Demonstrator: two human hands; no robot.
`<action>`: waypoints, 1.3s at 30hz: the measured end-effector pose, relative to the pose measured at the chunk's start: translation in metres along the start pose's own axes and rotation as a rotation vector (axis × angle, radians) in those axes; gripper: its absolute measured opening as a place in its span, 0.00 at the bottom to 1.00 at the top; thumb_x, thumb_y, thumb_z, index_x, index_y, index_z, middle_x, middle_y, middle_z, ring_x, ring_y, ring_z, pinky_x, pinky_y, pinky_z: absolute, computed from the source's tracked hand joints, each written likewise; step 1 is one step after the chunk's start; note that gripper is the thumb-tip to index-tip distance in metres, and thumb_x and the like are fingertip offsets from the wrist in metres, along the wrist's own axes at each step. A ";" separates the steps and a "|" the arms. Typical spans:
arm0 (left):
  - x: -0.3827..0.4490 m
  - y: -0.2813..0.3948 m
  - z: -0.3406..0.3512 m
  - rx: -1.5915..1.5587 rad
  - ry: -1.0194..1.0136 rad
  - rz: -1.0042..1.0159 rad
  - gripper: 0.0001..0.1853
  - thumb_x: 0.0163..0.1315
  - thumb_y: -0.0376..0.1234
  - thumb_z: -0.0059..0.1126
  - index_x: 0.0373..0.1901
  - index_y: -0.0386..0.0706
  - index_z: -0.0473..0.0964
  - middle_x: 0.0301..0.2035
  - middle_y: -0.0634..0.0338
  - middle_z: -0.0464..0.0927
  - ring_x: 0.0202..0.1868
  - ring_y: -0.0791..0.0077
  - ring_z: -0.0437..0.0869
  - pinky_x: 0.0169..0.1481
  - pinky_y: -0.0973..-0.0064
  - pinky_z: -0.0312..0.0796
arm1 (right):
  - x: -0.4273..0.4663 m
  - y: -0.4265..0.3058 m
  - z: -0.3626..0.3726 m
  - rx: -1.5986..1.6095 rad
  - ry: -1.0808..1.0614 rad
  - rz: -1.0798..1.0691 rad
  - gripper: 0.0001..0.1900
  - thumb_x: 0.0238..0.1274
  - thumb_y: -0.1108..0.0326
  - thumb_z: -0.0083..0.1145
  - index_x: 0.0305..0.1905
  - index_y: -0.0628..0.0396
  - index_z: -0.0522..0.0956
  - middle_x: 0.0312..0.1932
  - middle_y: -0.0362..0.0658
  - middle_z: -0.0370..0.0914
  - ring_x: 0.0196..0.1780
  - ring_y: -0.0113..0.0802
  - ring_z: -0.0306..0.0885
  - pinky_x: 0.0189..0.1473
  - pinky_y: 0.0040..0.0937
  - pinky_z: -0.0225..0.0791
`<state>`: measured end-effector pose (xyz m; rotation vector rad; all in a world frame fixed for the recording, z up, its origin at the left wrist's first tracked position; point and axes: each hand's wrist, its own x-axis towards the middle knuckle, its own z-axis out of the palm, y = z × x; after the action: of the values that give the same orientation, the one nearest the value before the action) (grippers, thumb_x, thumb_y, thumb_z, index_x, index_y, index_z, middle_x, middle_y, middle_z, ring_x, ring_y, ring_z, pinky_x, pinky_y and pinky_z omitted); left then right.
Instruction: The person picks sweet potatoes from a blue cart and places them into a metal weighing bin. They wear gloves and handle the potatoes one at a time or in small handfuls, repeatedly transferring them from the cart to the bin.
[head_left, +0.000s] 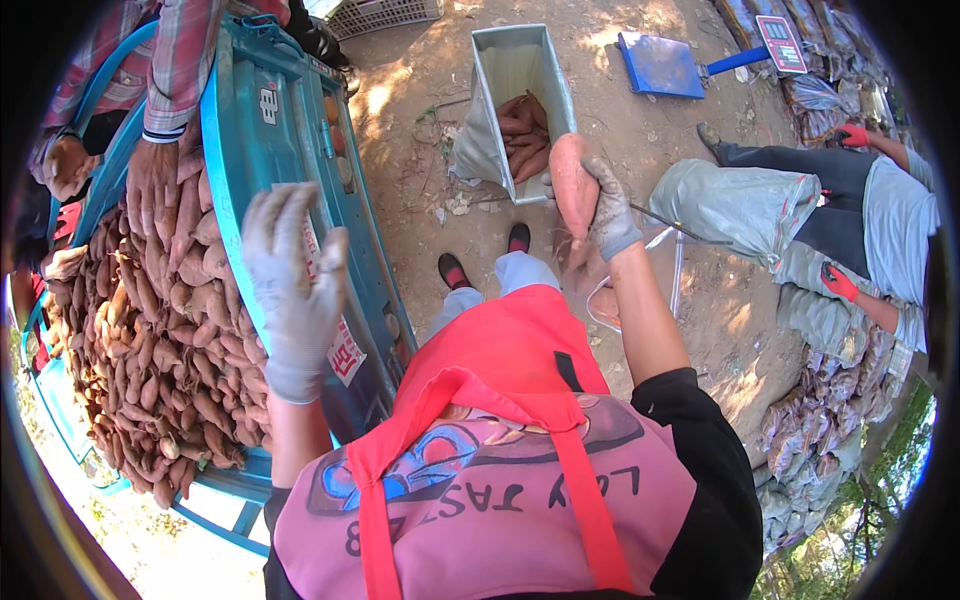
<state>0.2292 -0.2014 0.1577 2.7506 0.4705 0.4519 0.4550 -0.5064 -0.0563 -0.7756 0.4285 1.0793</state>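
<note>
My right hand (613, 206), in a soiled grey work glove, grips a large reddish sweet potato (573, 180) by its side. It is held near the rim of an upright open bag (480, 127) with stiff edges, in which several sweet potatoes (523, 135) lie at the bottom. My left hand (289, 285), gloved too, is raised with its fingers apart and nothing in it. Behind it runs the blue side panel (300, 142) of a truck bed. A big heap of sweet potatoes (172, 352) fills the bed at the left.
A person's bare hand (154, 184) rests on the heap. A clear plastic bag (637, 281) with sweet potatoes hangs below my right hand. A blue platform scale (660, 66) stands on the dirt. At right, another person in red gloves stands by a pale sack (731, 199) and stacked filled bags (817, 420).
</note>
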 end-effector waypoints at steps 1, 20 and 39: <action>-0.001 -0.024 -0.003 0.139 0.007 -0.097 0.29 0.63 0.33 0.65 0.67 0.37 0.72 0.62 0.46 0.73 0.69 0.47 0.68 0.76 0.54 0.59 | 0.022 0.000 -0.006 0.041 0.091 0.020 0.38 0.60 0.43 0.67 0.61 0.66 0.73 0.51 0.56 0.81 0.46 0.50 0.84 0.53 0.47 0.83; -0.042 -0.104 0.020 0.663 -0.180 -0.512 0.37 0.78 0.39 0.53 0.81 0.35 0.49 0.77 0.41 0.55 0.75 0.41 0.62 0.76 0.49 0.59 | 0.397 0.046 -0.218 -0.008 0.915 -0.061 0.12 0.70 0.60 0.51 0.45 0.57 0.78 0.43 0.51 0.80 0.44 0.46 0.76 0.40 0.50 0.72; -0.113 -0.085 -0.012 -0.217 0.427 -0.631 0.27 0.63 0.28 0.57 0.67 0.44 0.75 0.66 0.43 0.73 0.65 0.45 0.77 0.70 0.56 0.70 | 0.046 0.094 0.300 -1.554 -0.865 -0.891 0.16 0.77 0.68 0.52 0.61 0.62 0.75 0.63 0.51 0.77 0.62 0.39 0.77 0.70 0.42 0.64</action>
<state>0.1014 -0.1632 0.1101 2.1309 1.2533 0.8526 0.3738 -0.2313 0.0803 -1.4619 -1.5674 0.6013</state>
